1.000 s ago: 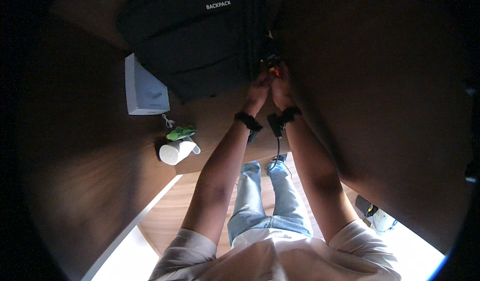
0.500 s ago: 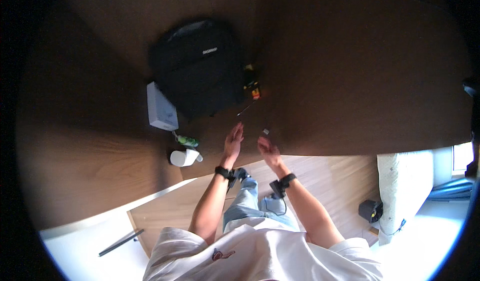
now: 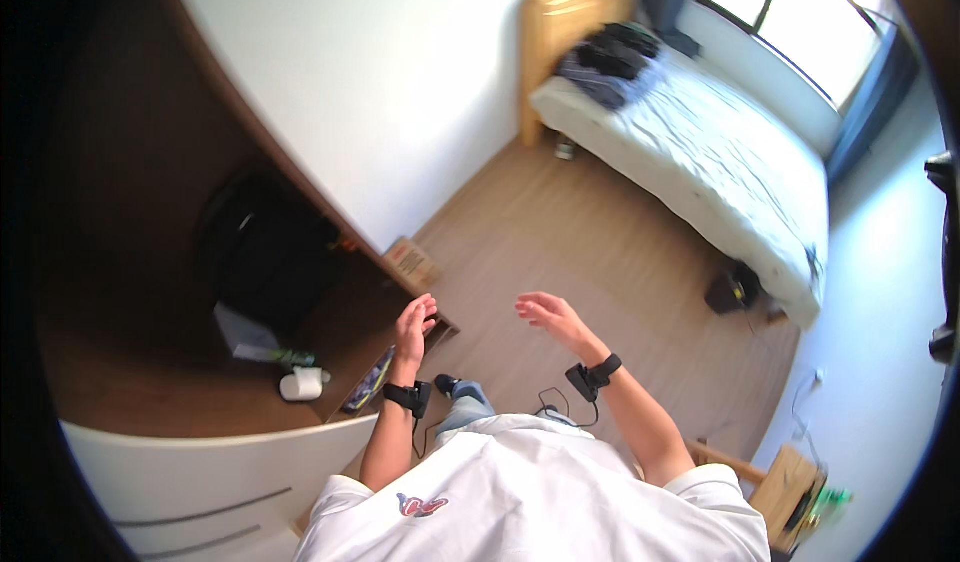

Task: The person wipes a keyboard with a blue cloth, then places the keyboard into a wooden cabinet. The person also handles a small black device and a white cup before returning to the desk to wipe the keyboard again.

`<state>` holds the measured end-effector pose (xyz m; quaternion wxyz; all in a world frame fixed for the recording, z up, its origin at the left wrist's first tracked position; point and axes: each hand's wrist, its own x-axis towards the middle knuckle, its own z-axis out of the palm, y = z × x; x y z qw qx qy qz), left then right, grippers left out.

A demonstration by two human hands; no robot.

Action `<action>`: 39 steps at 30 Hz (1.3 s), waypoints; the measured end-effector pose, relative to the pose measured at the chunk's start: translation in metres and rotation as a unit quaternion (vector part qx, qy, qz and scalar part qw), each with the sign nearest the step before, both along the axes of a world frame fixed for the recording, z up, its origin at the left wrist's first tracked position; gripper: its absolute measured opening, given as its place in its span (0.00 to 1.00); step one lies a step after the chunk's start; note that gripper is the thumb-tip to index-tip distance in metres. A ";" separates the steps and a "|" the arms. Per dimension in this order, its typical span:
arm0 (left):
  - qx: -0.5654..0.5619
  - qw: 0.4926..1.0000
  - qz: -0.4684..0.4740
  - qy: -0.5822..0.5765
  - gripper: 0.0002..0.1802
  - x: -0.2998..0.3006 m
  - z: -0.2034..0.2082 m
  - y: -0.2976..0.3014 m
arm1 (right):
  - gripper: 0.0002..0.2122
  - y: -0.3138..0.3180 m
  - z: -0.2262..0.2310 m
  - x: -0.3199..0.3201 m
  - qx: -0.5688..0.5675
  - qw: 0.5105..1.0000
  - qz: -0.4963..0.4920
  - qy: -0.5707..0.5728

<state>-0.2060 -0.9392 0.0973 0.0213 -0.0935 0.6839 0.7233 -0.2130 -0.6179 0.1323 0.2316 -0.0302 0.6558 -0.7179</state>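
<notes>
Both hands are raised in front of me, a little apart, with nothing in them. My left hand (image 3: 412,328) is nearest the edge of a dark brown cabinet shelf (image 3: 335,357), fingers stretched out. My right hand (image 3: 552,317) is out over the wood floor, its fingers extended. Inside the cabinet, in shadow, lies a black backpack (image 3: 265,252). In front of it are a white box (image 3: 246,332), a small green item (image 3: 290,358) and a white mug (image 3: 301,384). Each wrist wears a black strap with a small device.
A cardboard box (image 3: 411,263) stands on the floor beside the cabinet. At the far right is a bed (image 3: 700,152) with dark clothes (image 3: 612,60) on it, and a black bin (image 3: 733,287) by its side. A wooden stool (image 3: 785,497) stands at lower right.
My view has swung right, from the cabinet's inside toward the room. The backpack, box and mug now sit further left. Both hands stay up and hold nothing, now wider apart.
</notes>
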 end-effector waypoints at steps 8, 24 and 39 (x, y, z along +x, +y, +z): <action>0.027 0.984 -0.174 0.017 0.22 -0.026 0.025 0.207 | 0.19 0.217 0.033 0.116 -0.048 0.959 -0.280 0.024; 0.005 0.866 -0.500 0.022 0.21 -0.132 0.026 0.562 | 0.14 0.391 -0.002 0.282 -0.067 0.654 -0.754 0.010; 0.029 0.641 -0.767 -0.004 0.23 -0.060 0.030 0.865 | 0.14 0.405 0.012 0.361 -0.019 0.341 -0.940 0.004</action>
